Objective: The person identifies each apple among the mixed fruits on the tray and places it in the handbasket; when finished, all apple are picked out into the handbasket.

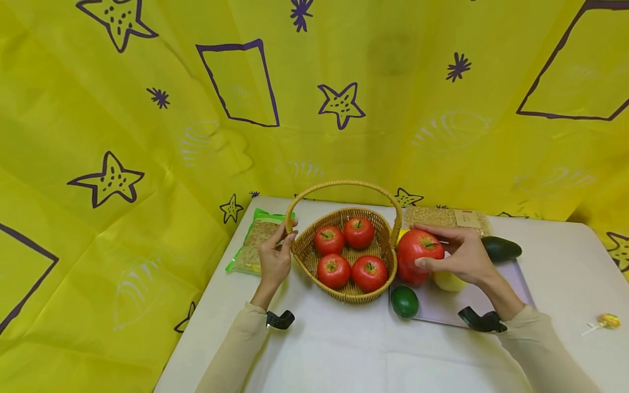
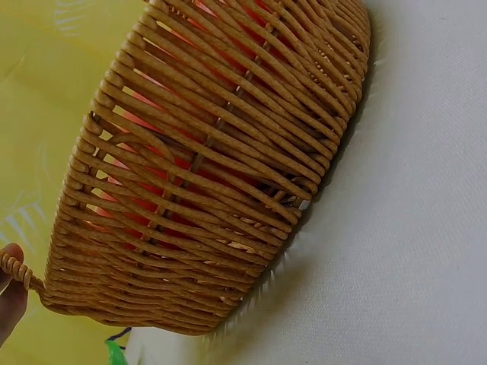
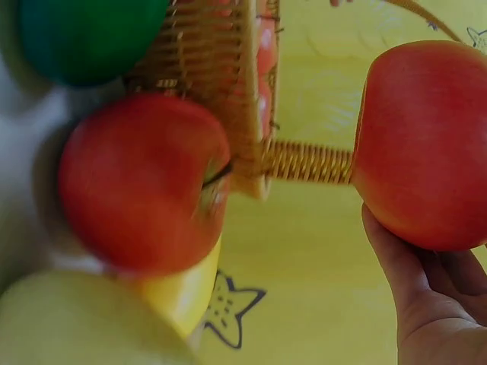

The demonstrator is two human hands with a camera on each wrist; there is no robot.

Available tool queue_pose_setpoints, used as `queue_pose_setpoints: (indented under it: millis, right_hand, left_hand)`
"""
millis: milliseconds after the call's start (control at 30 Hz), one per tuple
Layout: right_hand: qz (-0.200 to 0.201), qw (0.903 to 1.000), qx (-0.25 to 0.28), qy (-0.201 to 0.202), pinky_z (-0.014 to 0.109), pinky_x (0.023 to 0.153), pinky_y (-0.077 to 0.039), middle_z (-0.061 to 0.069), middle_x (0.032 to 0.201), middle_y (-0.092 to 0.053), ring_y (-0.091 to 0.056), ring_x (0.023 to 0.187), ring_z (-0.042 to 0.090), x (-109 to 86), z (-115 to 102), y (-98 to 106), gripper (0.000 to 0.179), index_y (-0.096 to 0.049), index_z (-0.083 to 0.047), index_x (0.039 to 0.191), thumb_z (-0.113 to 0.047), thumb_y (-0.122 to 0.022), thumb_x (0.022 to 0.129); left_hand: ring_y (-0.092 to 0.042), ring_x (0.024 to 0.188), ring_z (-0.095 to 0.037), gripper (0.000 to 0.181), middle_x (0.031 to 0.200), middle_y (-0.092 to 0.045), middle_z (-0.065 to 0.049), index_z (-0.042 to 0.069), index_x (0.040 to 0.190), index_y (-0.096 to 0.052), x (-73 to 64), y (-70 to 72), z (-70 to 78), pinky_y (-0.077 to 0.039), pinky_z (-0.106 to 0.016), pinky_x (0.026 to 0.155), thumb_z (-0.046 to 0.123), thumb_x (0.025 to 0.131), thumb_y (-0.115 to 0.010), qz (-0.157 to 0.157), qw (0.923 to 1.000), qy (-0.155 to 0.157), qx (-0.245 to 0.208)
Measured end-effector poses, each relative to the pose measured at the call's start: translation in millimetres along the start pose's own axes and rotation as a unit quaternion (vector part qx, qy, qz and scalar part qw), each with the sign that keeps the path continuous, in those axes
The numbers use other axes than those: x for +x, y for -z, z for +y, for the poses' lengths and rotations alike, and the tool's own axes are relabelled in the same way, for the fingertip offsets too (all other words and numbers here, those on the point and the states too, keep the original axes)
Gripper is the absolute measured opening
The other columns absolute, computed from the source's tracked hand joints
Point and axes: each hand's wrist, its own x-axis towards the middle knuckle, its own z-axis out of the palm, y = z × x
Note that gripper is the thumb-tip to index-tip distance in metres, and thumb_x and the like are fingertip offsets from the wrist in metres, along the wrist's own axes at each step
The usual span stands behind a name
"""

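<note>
A wicker basket (image 1: 354,298) with a tall arched handle (image 1: 344,184) stands on the white table, several red apples inside. At its left side my left hand (image 1: 276,262) pinches the base of the handle between thumb and fingers. My right hand (image 1: 464,255) holds a red apple (image 1: 420,246) just right of the basket rim, thumb in front and fingers behind. In the right wrist view this apple (image 3: 430,144) is up beside the handle, while another red apple (image 3: 137,182) sits lower, against the basket's side. The left wrist view shows the woven wall (image 2: 205,175) with red showing through.
A lilac tray (image 1: 442,316) at right bears a pale yellow-green fruit (image 1: 448,281) and a long dark green one (image 1: 501,249). A green oval fruit (image 1: 405,302) lies by its left edge. Behind are a grain pack (image 1: 432,216) and, left, a green-edged bag (image 1: 253,245). A lollipop (image 1: 609,321) lies far right.
</note>
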Motion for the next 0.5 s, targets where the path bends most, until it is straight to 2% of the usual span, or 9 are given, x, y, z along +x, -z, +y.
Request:
queue_pose_setpoints:
  millis: [100, 233, 300, 367, 500]
  right_hand:
    - [-0.012, 0.9996, 0.016, 0.018, 0.02, 0.084, -0.063, -0.021, 0.123, -0.075, -0.075, 0.099, 0.005, 2.0, -3, -8, 0.064, -0.068, 0.01, 0.133, 0.014, -0.088, 0.073]
    - [-0.027, 0.9991, 0.024, 0.022, 0.021, 0.084, -0.063, -0.021, 0.121, -0.075, -0.075, 0.099, 0.006, 5.3, -7, -22, 0.064, -0.07, 0.008, 0.133, 0.012, -0.09, 0.071]
    - [-0.035, 0.999, 0.027, 0.012, 0.021, 0.086, -0.063, -0.019, 0.122, -0.076, -0.074, 0.101, 0.007, 7.3, -9, -29, 0.065, -0.071, 0.005, 0.134, 0.009, -0.091, 0.072]
    - [-0.045, 0.9983, 0.036, -0.003, 0.023, 0.087, -0.063, -0.013, 0.123, -0.077, -0.074, 0.103, 0.009, 9.6, -11, -36, 0.065, -0.071, 0.002, 0.135, 0.006, -0.092, 0.074]
    - [-0.065, 0.9962, 0.051, -0.029, 0.027, 0.089, -0.064, 0.004, 0.128, -0.076, -0.073, 0.107, 0.013, 15.5, -15, -51, 0.065, -0.072, -0.004, 0.137, -0.001, -0.093, 0.077]
  left_hand:
    - [-0.075, 0.101, -0.047, 0.038, 0.121, -0.075, -0.029, -0.007, 0.137, -0.067, -0.3, -0.1, -1.4, -0.062, -0.019, 0.086, -0.01, 0.1, -0.065, -0.001, 1.0, -0.006, -0.002]
    - [-0.078, 0.105, -0.021, 0.037, 0.121, -0.074, -0.031, -0.012, 0.137, -0.065, 0.3, 0.2, -2.8, -0.063, -0.021, 0.085, -0.012, 0.099, -0.064, -0.002, 0.9999, -0.012, -0.006]
    - [-0.077, 0.106, -0.015, 0.038, 0.122, -0.073, -0.031, -0.012, 0.137, -0.065, 0.6, 1.0, -2.4, -0.063, -0.023, 0.086, -0.011, 0.1, -0.064, -0.004, 0.9999, -0.011, -0.005]
    - [-0.078, 0.105, -0.023, 0.038, 0.122, -0.073, -0.031, -0.011, 0.138, -0.065, 0.8, 1.4, -2.2, -0.064, -0.025, 0.086, -0.01, 0.1, -0.064, -0.006, 0.9999, -0.011, -0.006]
    - [-0.074, 0.102, -0.05, 0.039, 0.123, -0.073, -0.03, -0.008, 0.139, -0.065, 0.6, 2.0, -2.5, -0.063, -0.026, 0.087, -0.01, 0.101, -0.064, -0.01, 0.9999, -0.008, -0.009]
